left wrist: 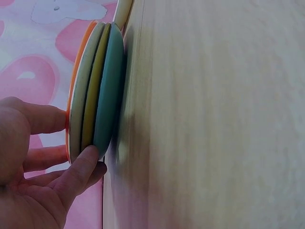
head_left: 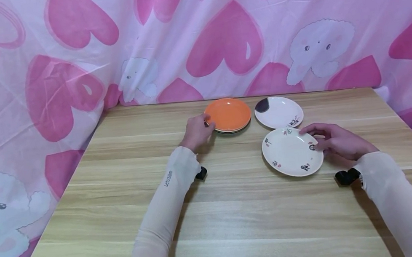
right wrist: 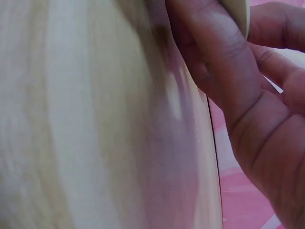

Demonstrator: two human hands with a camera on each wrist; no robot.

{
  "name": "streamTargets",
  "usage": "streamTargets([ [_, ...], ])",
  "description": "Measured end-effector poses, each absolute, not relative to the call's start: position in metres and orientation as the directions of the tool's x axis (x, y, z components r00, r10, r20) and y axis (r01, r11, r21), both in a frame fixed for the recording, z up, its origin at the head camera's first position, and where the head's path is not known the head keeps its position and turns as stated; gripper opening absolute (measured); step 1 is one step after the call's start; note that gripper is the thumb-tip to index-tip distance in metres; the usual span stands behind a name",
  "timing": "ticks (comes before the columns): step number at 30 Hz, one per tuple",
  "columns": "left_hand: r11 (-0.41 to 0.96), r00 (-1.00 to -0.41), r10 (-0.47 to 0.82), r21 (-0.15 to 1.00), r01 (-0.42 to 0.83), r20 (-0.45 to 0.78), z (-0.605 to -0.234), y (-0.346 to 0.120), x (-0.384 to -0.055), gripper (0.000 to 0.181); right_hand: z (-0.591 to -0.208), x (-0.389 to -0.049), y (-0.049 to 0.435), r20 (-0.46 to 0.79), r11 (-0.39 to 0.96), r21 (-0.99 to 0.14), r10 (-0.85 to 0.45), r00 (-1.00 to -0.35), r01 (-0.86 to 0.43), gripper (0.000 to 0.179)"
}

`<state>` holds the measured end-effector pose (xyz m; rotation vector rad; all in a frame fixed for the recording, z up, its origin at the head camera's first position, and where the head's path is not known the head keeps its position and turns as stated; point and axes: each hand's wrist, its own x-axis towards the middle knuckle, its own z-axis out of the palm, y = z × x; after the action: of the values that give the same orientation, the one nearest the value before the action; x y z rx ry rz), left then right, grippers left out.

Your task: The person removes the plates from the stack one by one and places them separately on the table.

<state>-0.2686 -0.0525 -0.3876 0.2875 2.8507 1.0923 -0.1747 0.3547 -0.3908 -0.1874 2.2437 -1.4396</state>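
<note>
My left hand (head_left: 196,132) grips the near-left rim of a plate stack (left wrist: 97,90). On top lies an orange plate (head_left: 228,115); the left wrist view shows a cream plate (left wrist: 82,95), a yellow plate (left wrist: 94,86) and a teal plate (left wrist: 108,90) beneath it. My right hand (head_left: 342,140) pinches the right rim of a cream plate with small printed figures (head_left: 289,157), thumb on its upper face. Only a sliver of that plate's edge (right wrist: 244,16) shows in the right wrist view. Behind it, partly overlapped, is a white plate with a dark patch (head_left: 280,111).
The wood-grain table (head_left: 240,226) reaches back to a pink curtain (head_left: 195,32) with hearts and cartoon animals, which hangs along its back and sides. Black wrist devices (head_left: 347,177) show under both sleeves, close over the tabletop.
</note>
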Motion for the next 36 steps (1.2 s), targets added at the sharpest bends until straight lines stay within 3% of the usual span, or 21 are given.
streamTargets([
  [28, 0.727, -0.979, 0.203, 0.672, 0.140, -0.016, -0.3870, -0.0514, -0.2679, 0.042, -0.3888, -0.1695, 0.3533, -0.324, 0.502, -0.855, -0.317, -0.892, 0.132, 0.054],
  [36, 0.742, -0.979, 0.206, 0.652, 0.157, 0.002, -0.3879, -0.0518, -0.2690, 0.042, -0.3854, -0.1737, 0.3499, -0.283, 0.581, -0.812, -0.309, -0.908, 0.055, 0.052],
])
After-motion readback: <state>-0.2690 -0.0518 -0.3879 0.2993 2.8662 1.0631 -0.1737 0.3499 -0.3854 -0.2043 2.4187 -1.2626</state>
